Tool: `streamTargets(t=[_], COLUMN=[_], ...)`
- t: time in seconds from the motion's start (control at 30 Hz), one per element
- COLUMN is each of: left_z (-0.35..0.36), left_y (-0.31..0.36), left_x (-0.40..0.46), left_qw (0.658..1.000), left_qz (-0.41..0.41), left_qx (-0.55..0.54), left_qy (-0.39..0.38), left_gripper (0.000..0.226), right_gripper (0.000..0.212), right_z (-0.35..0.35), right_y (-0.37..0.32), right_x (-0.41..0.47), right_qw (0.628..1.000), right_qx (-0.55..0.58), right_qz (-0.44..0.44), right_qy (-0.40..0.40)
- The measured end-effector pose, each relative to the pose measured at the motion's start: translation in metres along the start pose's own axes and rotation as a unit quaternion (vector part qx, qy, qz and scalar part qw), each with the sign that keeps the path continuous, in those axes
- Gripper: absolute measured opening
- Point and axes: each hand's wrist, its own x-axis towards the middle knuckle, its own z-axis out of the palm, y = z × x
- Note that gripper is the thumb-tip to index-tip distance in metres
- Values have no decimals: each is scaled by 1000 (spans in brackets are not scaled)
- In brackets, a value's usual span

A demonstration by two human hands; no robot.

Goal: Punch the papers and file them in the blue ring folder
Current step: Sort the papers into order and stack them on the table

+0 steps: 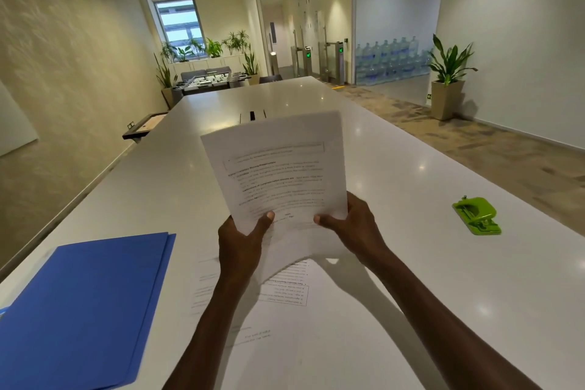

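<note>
Raising papers upright, left hand and right hand grip clenched on bottom edge.

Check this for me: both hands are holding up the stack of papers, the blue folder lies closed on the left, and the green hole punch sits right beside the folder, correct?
Not quite. In the head view the green hole punch sits far off on the right of the table, well apart from the blue folder. The rest holds: left hand and right hand hold up the papers.
</note>
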Motion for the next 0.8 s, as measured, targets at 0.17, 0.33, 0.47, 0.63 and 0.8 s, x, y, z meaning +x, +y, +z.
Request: streamTargets(t=[0.17,0.33,0.47,0.63,0.8], left_z=[1,-19,-42,-61,-66], left_y=[-6,19,36,39,38], left_x=[-5,19,35,44,41], left_qw=[999,990,983,983,984], left_qz=[17,57,76,62,59], left_qx=[32,39,40,52,64], left_qy=[27,126,160,166,152], left_gripper=[27,42,37,36,37], right_gripper=[45,60,34,82,63], right_z=[11,27,49,95,133], right_y=[27,34,46,31,21], right_x=[-8,-3,-17,-38,-55], right_qw=[999,990,978,921,807], right_qx=[-21,-105,-209,-297,-429], right_qz=[26,60,-4,-116,-216], right_qy=[16,72,-14,-225,-344])
